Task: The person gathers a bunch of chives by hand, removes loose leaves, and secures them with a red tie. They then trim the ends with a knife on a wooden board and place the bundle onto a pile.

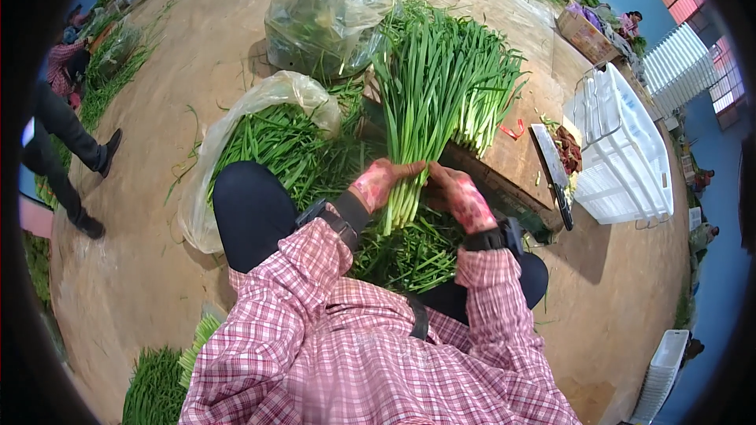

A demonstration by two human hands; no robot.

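A bundle of long green leafy stalks, likely garlic chives [416, 100], rests its leaves over a low wooden board [520, 171], pale stem ends towards me. My left hand [381, 182] grips the bundle from the left, just above the stem ends. On its right side my right hand [460, 192] closes around the same stems, the thumbs nearly meeting in front. Another pile of the stalks [481, 124] lies on the board to the right. Near the board's right edge are a cleaver [550, 156] with a black handle and a red tie [514, 130].
An open plastic bag of greens [266, 147] lies at left, a fuller bag [325, 29] behind it. Loose greens [407, 254] lie between my knees. White plastic crates [626, 147] stand right of the board. A person's legs [68, 141] are at far left.
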